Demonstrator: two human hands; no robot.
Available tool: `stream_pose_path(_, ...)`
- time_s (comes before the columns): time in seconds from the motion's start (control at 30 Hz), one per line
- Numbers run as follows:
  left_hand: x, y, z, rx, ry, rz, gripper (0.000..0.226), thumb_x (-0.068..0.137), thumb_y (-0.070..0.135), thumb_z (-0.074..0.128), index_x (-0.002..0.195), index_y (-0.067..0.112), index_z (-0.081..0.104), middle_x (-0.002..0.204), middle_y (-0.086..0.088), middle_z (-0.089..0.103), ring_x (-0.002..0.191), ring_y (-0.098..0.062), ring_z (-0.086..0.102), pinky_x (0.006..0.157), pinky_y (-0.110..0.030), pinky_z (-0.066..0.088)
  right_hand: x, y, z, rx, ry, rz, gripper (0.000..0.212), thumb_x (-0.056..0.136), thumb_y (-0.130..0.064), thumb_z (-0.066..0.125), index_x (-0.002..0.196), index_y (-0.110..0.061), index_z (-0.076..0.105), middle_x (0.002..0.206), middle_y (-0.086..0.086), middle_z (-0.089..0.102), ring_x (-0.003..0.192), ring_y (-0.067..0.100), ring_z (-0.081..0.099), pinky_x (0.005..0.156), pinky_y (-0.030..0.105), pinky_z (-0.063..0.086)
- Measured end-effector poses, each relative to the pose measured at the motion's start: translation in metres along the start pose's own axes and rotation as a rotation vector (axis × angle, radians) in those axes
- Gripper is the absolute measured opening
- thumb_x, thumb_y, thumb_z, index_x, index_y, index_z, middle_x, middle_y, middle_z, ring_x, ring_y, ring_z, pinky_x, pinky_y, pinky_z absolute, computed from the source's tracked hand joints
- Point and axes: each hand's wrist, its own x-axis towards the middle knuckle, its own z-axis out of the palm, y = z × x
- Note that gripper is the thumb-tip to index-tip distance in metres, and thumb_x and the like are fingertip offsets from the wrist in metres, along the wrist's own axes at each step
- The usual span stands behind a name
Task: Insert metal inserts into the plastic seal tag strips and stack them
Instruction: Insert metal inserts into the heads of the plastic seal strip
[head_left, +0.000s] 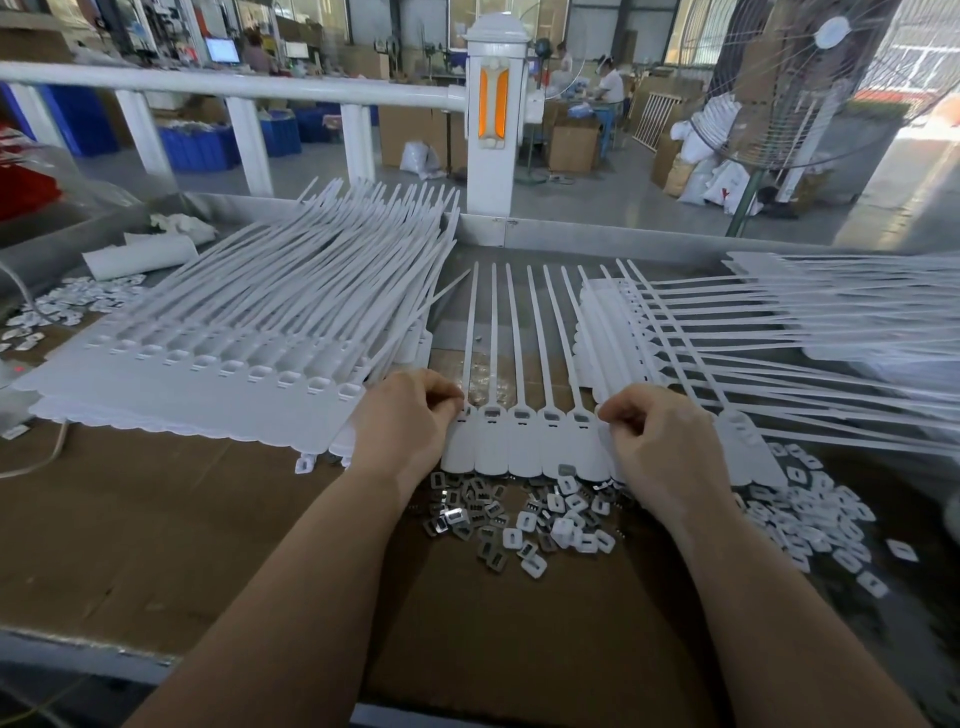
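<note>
A white seal tag strip (524, 447) lies flat on the cardboard in front of me, its thin tails pointing away. My left hand (410, 415) has curled fingers at the strip's left end, fingertips on the leftmost socket. My right hand (654, 436) is curled at the strip's right end, pinching its edge. Whether either hand also holds an insert is hidden by the fingers. Loose metal inserts (467, 514) and white plastic caps (566, 525) lie scattered just below the strip. A tall stack of strips (218, 358) sits to the left.
Another pile of strips (779, 332) fans out on the right, with more white caps (810, 519) below it. Small white pieces (62, 306) lie at far left. A white railing post (491, 119) and a standing fan (800, 83) rise behind the table's back edge.
</note>
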Motion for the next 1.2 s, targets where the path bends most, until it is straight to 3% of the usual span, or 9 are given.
stream_pose_path(0.27, -0.0013, 0.0016, 0.0012, -0.036, 0.003, -0.023, 0.011, 0.087, 0.018, 0.063, 0.093, 0.018, 0.072, 0.093, 0.001, 0.07, 0.083, -0.011, 0.06, 0.074, -0.021, 0.046, -0.0001, -0.0016, -0.0003, -0.006, -0.005, 0.003, 0.014, 0.086, -0.005, 0.058, 0.091, -0.013, 0.068, 0.094, 0.002, 0.066, 0.09, 0.019, 0.058, 0.083, 0.031, 0.048)
stream_pose_path(0.53, 0.0009, -0.0039, -0.002, -0.046, -0.047, -0.004, 0.017, 0.088, 0.014, 0.061, 0.099, 0.019, 0.072, 0.095, 0.009, 0.065, 0.084, -0.002, 0.052, 0.077, -0.014, 0.038, -0.0005, -0.001, -0.0012, -0.001, -0.011, 0.011, 0.014, 0.085, -0.006, 0.058, 0.091, -0.014, 0.068, 0.093, 0.001, 0.065, 0.088, 0.017, 0.058, 0.081, 0.028, 0.047)
stream_pose_path(0.67, 0.0009, -0.0062, -0.0024, -0.05, -0.044, 0.01, 0.017, 0.087, 0.014, 0.063, 0.099, 0.02, 0.072, 0.092, 0.012, 0.061, 0.084, 0.002, 0.051, 0.065, 0.0, 0.031, -0.0006, -0.0016, -0.0015, 0.001, -0.012, 0.011, 0.014, 0.085, -0.006, 0.058, 0.091, -0.014, 0.068, 0.093, 0.001, 0.065, 0.088, 0.017, 0.058, 0.08, 0.03, 0.047)
stream_pose_path(0.77, 0.0004, -0.0067, -0.0025, -0.036, -0.052, 0.029, 0.018, 0.087, 0.013, 0.063, 0.101, 0.02, 0.072, 0.097, 0.009, 0.065, 0.084, 0.001, 0.051, 0.062, 0.001, 0.031, -0.0004, -0.0018, -0.0017, 0.005, -0.014, 0.013, 0.015, 0.085, -0.005, 0.057, 0.091, -0.013, 0.068, 0.094, 0.002, 0.066, 0.09, 0.018, 0.058, 0.083, 0.032, 0.048)
stream_pose_path(1.0, -0.0028, -0.0055, -0.0056, -0.067, -0.052, 0.049, 0.015, 0.085, 0.012, 0.064, 0.095, 0.02, 0.071, 0.087, 0.01, 0.066, 0.08, 0.0, 0.057, 0.075, -0.009, 0.04, -0.0001, -0.001, -0.0017, 0.004, -0.014, 0.016, 0.016, 0.085, -0.004, 0.057, 0.091, -0.014, 0.068, 0.094, 0.002, 0.066, 0.089, 0.017, 0.058, 0.082, 0.029, 0.048)
stream_pose_path(1.1, -0.0038, -0.0044, -0.0059, -0.044, -0.038, 0.046, 0.014, 0.084, 0.012, 0.064, 0.087, 0.023, 0.072, 0.072, 0.022, 0.058, 0.07, 0.008, 0.053, 0.061, 0.001, 0.038, 0.0001, -0.0006, -0.0017, 0.004, -0.015, 0.022, 0.016, 0.085, -0.004, 0.057, 0.091, -0.015, 0.068, 0.094, 0.001, 0.066, 0.088, 0.017, 0.058, 0.081, 0.028, 0.047)
stream_pose_path(1.2, -0.0049, -0.0022, -0.0064, -0.058, -0.041, 0.025, 0.02, 0.084, 0.011, 0.063, 0.079, 0.029, 0.07, 0.072, 0.027, 0.053, 0.069, 0.008, 0.052, 0.059, 0.006, 0.035, 0.0, -0.0008, -0.0018, 0.008, -0.015, 0.021, 0.017, 0.085, -0.004, 0.057, 0.091, -0.014, 0.068, 0.094, 0.001, 0.066, 0.088, 0.016, 0.058, 0.08, 0.027, 0.047)
